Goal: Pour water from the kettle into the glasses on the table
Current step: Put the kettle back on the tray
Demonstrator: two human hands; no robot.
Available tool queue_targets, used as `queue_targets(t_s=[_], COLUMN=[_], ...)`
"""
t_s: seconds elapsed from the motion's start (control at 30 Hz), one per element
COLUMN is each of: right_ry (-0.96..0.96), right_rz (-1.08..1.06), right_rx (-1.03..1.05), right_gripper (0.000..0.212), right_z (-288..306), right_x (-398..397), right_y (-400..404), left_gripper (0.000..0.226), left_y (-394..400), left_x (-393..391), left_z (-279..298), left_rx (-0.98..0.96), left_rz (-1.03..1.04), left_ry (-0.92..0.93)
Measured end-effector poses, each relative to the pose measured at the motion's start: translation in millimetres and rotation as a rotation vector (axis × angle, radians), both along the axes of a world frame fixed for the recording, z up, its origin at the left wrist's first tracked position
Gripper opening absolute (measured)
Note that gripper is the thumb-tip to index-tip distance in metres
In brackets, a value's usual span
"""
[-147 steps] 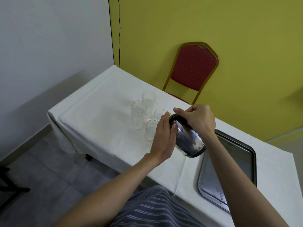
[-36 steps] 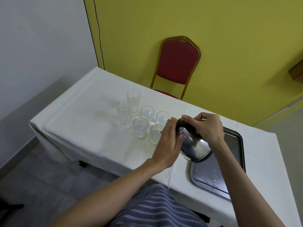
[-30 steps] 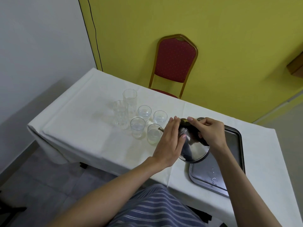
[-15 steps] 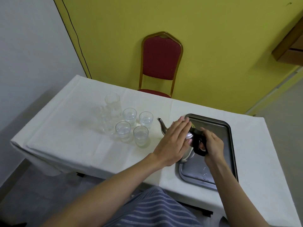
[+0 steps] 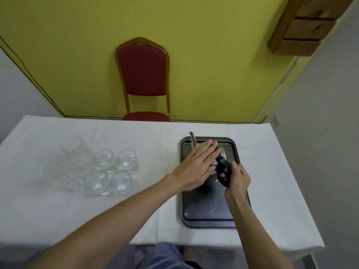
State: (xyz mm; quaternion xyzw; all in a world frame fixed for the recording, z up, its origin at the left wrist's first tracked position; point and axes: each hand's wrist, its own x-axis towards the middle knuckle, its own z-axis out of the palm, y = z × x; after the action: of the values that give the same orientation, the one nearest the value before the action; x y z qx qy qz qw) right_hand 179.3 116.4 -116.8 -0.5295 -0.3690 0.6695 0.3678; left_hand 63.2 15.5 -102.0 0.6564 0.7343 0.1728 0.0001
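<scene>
The steel kettle (image 5: 194, 141) stands upright on the dark metal tray (image 5: 208, 216), its thin spout pointing away from me. My right hand (image 5: 238, 176) is closed around the kettle's black handle (image 5: 223, 167). My left hand (image 5: 196, 167) lies flat on the kettle's lid, fingers stretched out, hiding most of the body. Several short glasses (image 5: 104, 159) with water stand in a cluster on the white tablecloth (image 5: 155, 136), left of the tray. Two taller glasses (image 5: 72, 147) stand just left of the short ones.
A red chair with a gold frame (image 5: 143, 78) stands behind the table against the yellow wall. A wooden cabinet (image 5: 308, 24) hangs at the top right. The table's right edge (image 5: 303, 191) lies a little beyond the tray.
The kettle went from tilted over the glasses to upright on the tray at the right. Both hands travelled with it, and my view swung right.
</scene>
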Motion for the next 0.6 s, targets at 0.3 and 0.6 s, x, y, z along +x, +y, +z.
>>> queue_targets(t_s=[0.3,0.6], right_ry=[-0.038,-0.336], right_rz=[-0.144,-0.047], right_rx=[-0.132,0.151], right_gripper=[0.032,0.028], right_z=[-26.7,-19.5], right_x=[2.5,1.3], right_y=[22.6,24.6], left_gripper=[0.056,0.063], left_y=[30.1,27.2], left_x=[3.4,4.5], left_z=[-20.9,-15.9], left_rx=[-0.073,-0.138], left_rz=[-0.057,-0.053], left_ry=[0.004,-0.126])
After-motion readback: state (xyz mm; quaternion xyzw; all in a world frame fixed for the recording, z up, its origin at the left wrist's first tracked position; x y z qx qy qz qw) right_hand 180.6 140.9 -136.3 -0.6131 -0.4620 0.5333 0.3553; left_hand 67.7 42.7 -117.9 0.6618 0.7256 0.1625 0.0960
